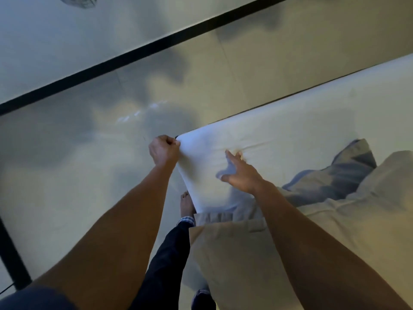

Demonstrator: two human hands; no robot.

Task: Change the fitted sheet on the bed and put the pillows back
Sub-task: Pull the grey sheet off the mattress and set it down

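Nearest, short of the mattress corner (186, 140), lies a flat beige cloth pillow (234, 253). At the corner the left hand (164, 151) clenches the smooth white fitted sheet (290, 130). Just right of it the right hand (242, 175) presses the sheet with splayed fingers. A rumpled blue-grey pillow (330, 175) sits further right. Beyond the corner, the glossy pale floor (89, 130) runs to a black wall strip (134, 54).

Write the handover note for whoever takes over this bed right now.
Left hand grips the fitted sheet at the near mattress corner.
Right hand is open, pressing the sheet flat beside it.
Done: sheet spread over the visible mattress top.
A blue-grey pillow lies loose on the sheet, to the right.
To do: tuck this corner, check the unseen corners, place pillows.
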